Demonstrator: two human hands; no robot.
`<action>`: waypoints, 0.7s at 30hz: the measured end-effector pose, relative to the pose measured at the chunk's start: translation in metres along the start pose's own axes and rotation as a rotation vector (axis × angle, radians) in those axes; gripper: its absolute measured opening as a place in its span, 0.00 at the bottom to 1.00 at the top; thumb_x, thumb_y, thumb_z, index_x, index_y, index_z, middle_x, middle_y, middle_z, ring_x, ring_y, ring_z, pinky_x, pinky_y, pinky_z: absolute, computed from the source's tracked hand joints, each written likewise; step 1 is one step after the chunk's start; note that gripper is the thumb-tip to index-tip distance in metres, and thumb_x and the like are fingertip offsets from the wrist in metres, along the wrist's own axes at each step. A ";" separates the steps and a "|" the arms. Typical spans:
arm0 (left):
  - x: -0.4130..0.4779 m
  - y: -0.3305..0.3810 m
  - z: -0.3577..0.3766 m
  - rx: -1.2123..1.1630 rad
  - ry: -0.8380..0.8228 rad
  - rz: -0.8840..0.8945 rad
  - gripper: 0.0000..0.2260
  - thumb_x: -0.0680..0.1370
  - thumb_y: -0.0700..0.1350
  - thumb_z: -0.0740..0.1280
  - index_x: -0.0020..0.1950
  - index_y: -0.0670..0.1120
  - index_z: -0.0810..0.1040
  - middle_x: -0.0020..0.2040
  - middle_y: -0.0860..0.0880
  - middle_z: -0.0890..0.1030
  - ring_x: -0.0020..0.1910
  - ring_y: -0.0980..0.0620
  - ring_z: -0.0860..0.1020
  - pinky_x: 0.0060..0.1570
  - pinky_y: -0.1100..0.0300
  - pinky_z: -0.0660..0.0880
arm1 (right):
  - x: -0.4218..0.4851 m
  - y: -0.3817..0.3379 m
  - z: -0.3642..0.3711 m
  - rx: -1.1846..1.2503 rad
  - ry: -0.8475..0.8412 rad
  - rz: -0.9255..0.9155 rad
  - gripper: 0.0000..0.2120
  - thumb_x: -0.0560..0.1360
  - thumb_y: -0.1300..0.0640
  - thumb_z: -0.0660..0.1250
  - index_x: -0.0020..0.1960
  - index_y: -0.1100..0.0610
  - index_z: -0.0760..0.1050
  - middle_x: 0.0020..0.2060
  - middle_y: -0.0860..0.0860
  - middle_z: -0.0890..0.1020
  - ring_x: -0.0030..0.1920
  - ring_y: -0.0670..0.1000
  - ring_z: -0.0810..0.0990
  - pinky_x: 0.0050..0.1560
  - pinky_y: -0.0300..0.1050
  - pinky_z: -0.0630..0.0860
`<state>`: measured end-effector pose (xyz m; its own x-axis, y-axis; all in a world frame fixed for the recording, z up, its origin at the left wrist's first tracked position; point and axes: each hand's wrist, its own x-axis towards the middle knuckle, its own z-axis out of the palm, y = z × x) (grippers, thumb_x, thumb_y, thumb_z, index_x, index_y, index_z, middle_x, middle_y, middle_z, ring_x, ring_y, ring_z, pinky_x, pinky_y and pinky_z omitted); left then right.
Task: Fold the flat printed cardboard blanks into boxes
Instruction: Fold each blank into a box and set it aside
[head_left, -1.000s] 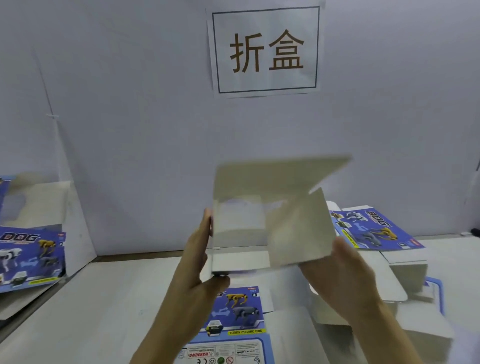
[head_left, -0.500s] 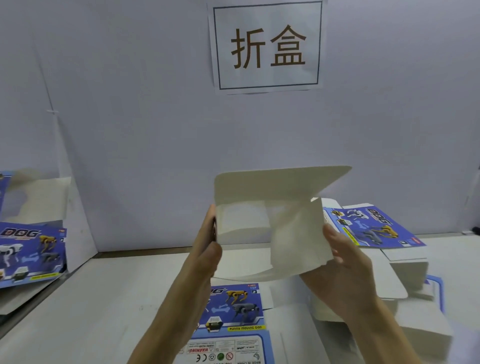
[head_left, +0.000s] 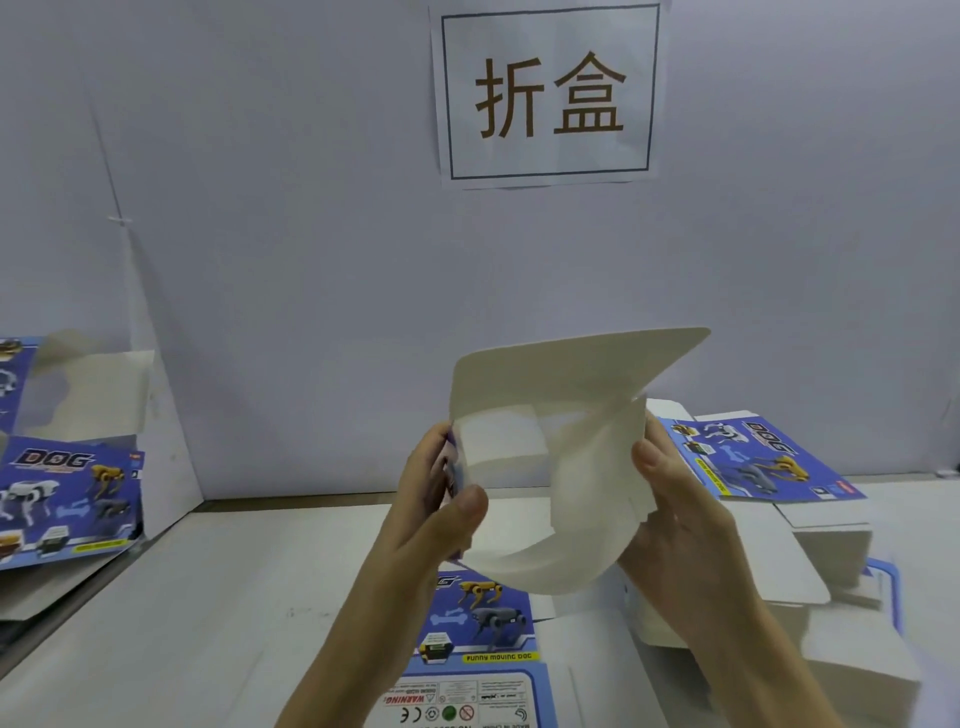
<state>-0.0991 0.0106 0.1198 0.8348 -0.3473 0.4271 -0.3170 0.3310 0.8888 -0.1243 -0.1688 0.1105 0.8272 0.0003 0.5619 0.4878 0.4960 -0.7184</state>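
1. You hold one cardboard blank (head_left: 582, 483) up in the air above the middle of the desk (head_left: 208, 597), between both hands. It touches nothing on the desk.
2. The blank's plain white inner side faces you. A sliver of the blue print shows at its left edge.
3. The top flap sticks up and out toward the right, with rounded corners. The lower panel bows in a curve between your hands and is not creased flat.
4. Your left hand (head_left: 441, 519) grips the blank's left edge, thumb on the white inner face and fingers behind on the printed side.
5. Your right hand (head_left: 680, 530) grips the right panel, thumb tip pressed on the white face near its edge. The fingers go behind the card and are hidden.
6. A printed flat blank (head_left: 483, 618) lies face up at the desk's near edge, right under your hands. It is blue with robot dog art and a warning strip nearest you.
7. A stack of blanks (head_left: 748, 457) sits at the desk's right edge. The top one is printed side up, with white card under it and in front of it.
8. More printed sheets (head_left: 67, 499) sit at the desk's left side. I cannot tell whether they are on the desk or on another surface.
9. A paper sign (head_left: 548, 93) with two brown characters in a frame is stuck on the wall behind the desk.
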 end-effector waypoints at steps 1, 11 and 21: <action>0.001 -0.004 -0.002 0.039 0.004 -0.010 0.40 0.59 0.59 0.69 0.71 0.51 0.68 0.63 0.47 0.78 0.63 0.35 0.73 0.63 0.31 0.66 | 0.000 0.001 0.000 -0.038 0.010 0.002 0.15 0.72 0.53 0.63 0.57 0.47 0.81 0.49 0.46 0.84 0.47 0.44 0.83 0.40 0.36 0.78; -0.007 -0.003 -0.005 0.856 -0.074 0.248 0.46 0.56 0.62 0.80 0.69 0.51 0.65 0.69 0.57 0.68 0.70 0.61 0.66 0.71 0.49 0.64 | 0.001 -0.005 -0.010 -0.520 0.408 -0.035 0.14 0.81 0.60 0.57 0.48 0.58 0.81 0.37 0.47 0.82 0.37 0.44 0.78 0.35 0.34 0.76; -0.008 -0.006 -0.018 0.149 0.224 0.039 0.31 0.49 0.58 0.74 0.51 0.53 0.76 0.43 0.50 0.84 0.39 0.50 0.84 0.34 0.62 0.79 | -0.011 -0.025 0.011 -0.750 -0.012 -0.342 0.28 0.71 0.41 0.68 0.70 0.43 0.69 0.64 0.38 0.77 0.66 0.41 0.74 0.62 0.38 0.73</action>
<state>-0.0961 0.0269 0.1075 0.8940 -0.1285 0.4292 -0.4001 0.2020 0.8939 -0.1491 -0.1724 0.1267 0.5980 -0.0346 0.8008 0.7724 -0.2418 -0.5873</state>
